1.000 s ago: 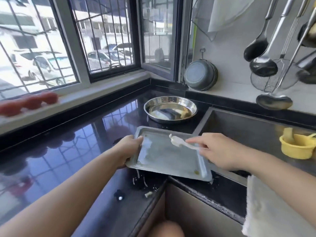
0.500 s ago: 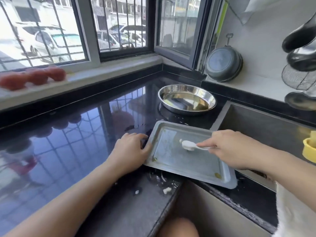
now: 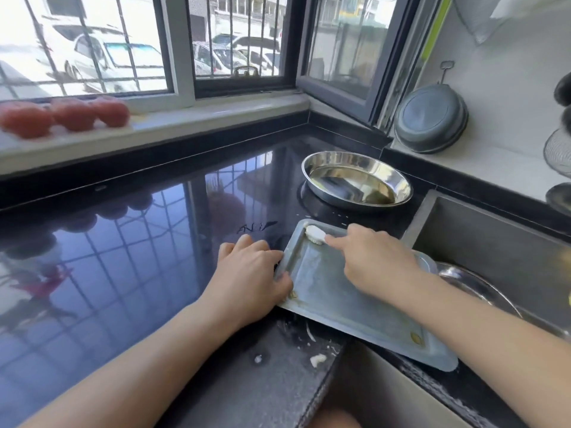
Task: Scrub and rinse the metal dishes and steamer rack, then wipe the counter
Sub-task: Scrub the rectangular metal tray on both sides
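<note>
The flat metal tray [image 3: 346, 299] lies at lower centre-right of the frame, on the black counter [image 3: 129, 248] with its right end over the sink [image 3: 482, 242] edge. It looks thin, stiff and light, likely slick when wet, so its raised rim is the sensible place to hold. The round steel dish [image 3: 357, 180] sits just above it, apart. The left hand [image 3: 251, 278] grips the tray's left rim, thumb hooked over the edge. The right hand [image 3: 375, 261] grasps a white brush [image 3: 315, 234], its head pressed into the tray's upper-left corner. Faint lettering [image 3: 256, 227] shows on the counter left of the brush, too blurred to read.
</note>
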The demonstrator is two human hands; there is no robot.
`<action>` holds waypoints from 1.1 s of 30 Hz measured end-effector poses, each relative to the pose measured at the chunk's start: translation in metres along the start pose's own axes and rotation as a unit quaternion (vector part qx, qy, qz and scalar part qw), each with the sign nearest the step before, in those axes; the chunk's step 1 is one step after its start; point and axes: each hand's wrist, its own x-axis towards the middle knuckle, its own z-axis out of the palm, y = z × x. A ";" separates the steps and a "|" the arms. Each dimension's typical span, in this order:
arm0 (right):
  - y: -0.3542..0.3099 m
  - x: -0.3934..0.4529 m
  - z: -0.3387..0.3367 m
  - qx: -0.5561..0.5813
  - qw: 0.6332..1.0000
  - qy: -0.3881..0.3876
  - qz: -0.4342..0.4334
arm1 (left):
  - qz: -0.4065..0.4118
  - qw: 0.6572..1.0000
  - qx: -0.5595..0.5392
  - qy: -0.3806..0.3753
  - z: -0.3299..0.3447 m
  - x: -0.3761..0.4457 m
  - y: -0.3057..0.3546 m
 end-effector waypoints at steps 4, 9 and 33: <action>0.007 -0.005 -0.001 0.042 0.998 -0.048 -0.017 | -0.011 1.000 0.019 0.013 -0.001 0.000 0.007; 0.006 0.017 -0.011 0.003 0.999 -0.016 0.036 | -0.019 1.000 0.008 0.012 0.000 -0.001 0.009; -0.010 -0.017 -0.007 0.049 0.998 -0.040 0.001 | -0.011 1.000 -0.013 0.018 0.001 -0.006 0.016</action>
